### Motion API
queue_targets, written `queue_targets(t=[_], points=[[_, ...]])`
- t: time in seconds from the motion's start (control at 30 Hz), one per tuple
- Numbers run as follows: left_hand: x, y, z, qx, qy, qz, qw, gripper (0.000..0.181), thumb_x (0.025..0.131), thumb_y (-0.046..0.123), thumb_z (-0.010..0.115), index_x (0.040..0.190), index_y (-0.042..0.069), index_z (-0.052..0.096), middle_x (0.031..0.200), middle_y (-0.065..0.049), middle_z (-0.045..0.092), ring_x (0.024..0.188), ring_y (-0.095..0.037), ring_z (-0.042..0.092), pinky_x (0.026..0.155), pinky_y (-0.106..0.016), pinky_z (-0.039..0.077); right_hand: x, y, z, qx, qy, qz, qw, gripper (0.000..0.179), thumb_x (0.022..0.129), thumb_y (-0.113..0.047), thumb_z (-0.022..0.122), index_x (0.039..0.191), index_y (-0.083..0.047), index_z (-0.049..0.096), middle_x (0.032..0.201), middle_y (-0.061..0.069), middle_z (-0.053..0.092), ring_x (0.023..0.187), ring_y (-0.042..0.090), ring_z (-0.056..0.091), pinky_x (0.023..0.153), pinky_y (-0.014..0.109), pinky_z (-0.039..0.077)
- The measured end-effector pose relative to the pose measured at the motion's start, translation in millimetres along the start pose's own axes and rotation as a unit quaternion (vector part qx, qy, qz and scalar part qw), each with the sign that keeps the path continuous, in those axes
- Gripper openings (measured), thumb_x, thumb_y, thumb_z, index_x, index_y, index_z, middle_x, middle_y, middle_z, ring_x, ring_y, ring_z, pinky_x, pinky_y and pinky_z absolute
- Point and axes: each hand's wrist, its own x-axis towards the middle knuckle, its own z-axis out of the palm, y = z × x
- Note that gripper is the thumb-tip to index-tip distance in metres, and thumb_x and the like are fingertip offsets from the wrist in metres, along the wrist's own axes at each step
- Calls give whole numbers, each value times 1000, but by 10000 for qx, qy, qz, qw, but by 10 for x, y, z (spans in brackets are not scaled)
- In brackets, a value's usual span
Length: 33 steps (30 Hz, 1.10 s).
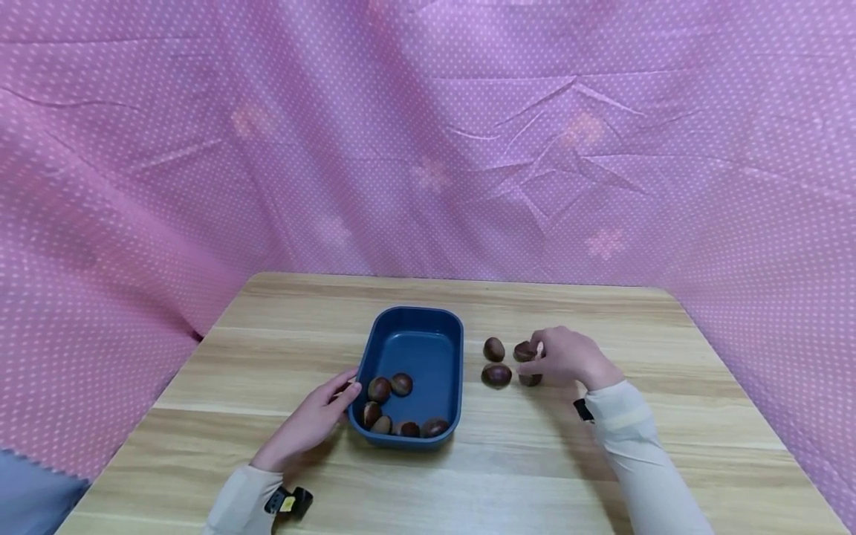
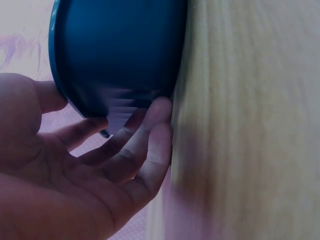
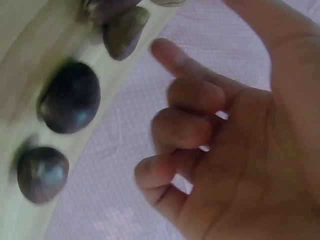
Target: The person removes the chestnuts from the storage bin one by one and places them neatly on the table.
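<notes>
My left hand [image 1: 314, 420] holds the left side of a dark blue rectangular container [image 1: 460, 371]. Its thumb lies at the rim, and the left wrist view shows curled fingers against the outer wall [image 2: 120, 45]. Inside, several brown chestnuts [image 1: 379, 388] lie mostly near the close end. To the right of the container, my right hand [image 1: 568, 357] hovers by a small group of chestnuts [image 1: 496, 375]. Thumb and index finger are apart around a chestnut [image 1: 524, 351], without a visible grip. In the right wrist view the other fingers [image 3: 185, 127] are bent, with chestnuts [image 3: 70, 97] beside them.
Everything stands on a light wood-grain table [image 1: 287, 312]. A pink dotted cloth [image 1: 428, 148] hangs behind and along the sides of the table. Each wrist carries a small black device, such as the one on the left wrist [image 1: 289, 503].
</notes>
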Motion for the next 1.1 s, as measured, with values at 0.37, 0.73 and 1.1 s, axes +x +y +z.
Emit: queue_targets(t=[0.37,0.73,1.1], points=[[14,-4,-6,81,64,6,9999,53,110,41,46,156,15,44,150,-17,51,123,-29,60,93,-42,57,150,-294,89,1260,986,-1487,9758,56,90,-57,72,133,-21,66,112,4,71,97,27,68,83,44,56],[54,-24,-18,73,4,43,10000,52,110,41,46,155,17,45,144,-14,57,116,-24,62,89,-39,57,458,-899,434,445,1011,-2375,9651,72,84,-69,71,140,-25,63,131,6,66,118,25,60,104,49,49],[45,-36,-20,102,-13,62,9999,51,110,40,45,156,17,44,149,-16,53,114,-23,63,90,-38,56,628,-1275,605,-746,737,-2669,9580,78,79,-79,68,136,-26,67,109,2,65,90,18,47,82,37,46]])
